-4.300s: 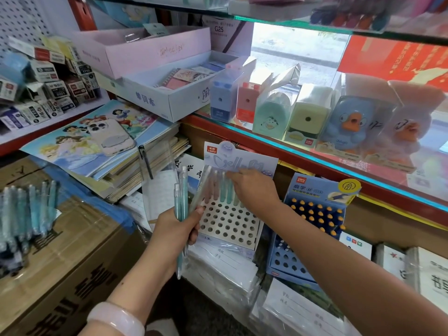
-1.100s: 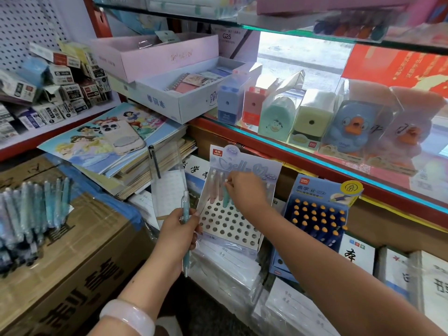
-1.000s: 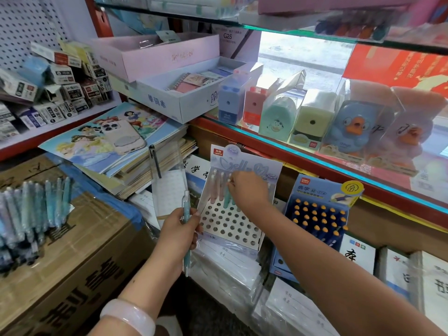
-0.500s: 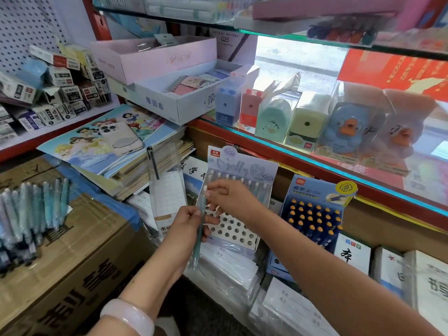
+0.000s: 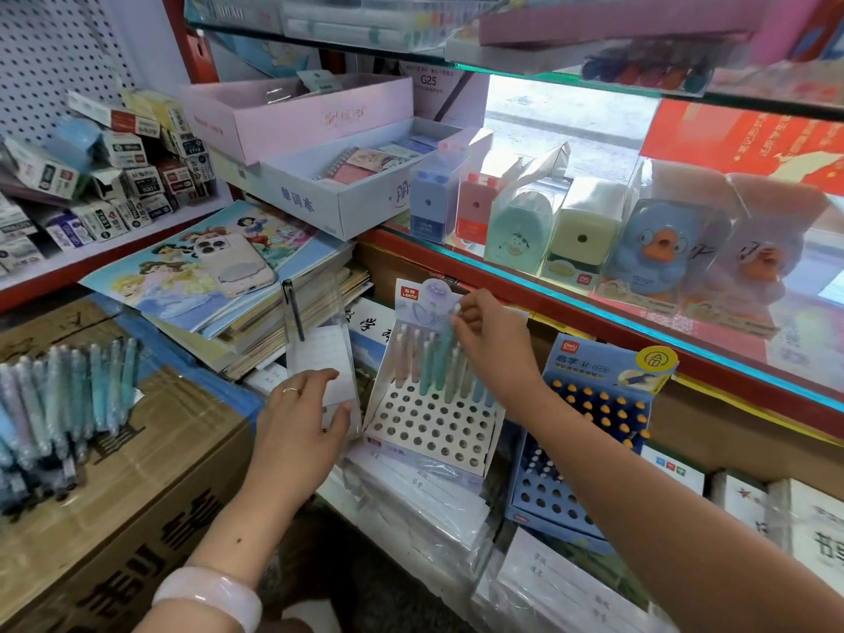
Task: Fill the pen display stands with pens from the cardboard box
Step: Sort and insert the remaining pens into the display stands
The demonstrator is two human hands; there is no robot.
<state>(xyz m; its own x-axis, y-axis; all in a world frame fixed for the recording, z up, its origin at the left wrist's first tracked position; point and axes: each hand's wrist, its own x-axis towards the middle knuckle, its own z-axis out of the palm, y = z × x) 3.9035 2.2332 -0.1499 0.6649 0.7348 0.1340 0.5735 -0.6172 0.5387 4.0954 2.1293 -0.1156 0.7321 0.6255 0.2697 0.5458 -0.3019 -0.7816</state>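
A white pen display stand [image 5: 424, 429] with rows of holes leans on stacked notebooks under the shelf. Several pastel pens [image 5: 413, 358] stand in its back rows. My right hand [image 5: 495, 344] pinches the top of a teal pen [image 5: 445, 363] whose lower end is at the stand's back holes. My left hand [image 5: 299, 422] holds nothing, its fingers relaxed beside the stand's left edge. A bundle of wrapped pens [image 5: 64, 404] lies on the cardboard box [image 5: 137, 477] at the left. To the right sits a blue display stand [image 5: 548, 502], partly filled with yellow-capped pens [image 5: 603, 406].
A clear plastic sleeve [image 5: 319, 340] stands between my left hand and a pile of books with a phone [image 5: 233, 262] on top. A glass shelf [image 5: 548, 285] with boxed sharpeners overhangs the stands. Wrapped notebooks [image 5: 424, 500] lie under the stands.
My right hand took the last teal pen from my left hand and carried it up to the white stand's back row. My left hand is now empty and lower.
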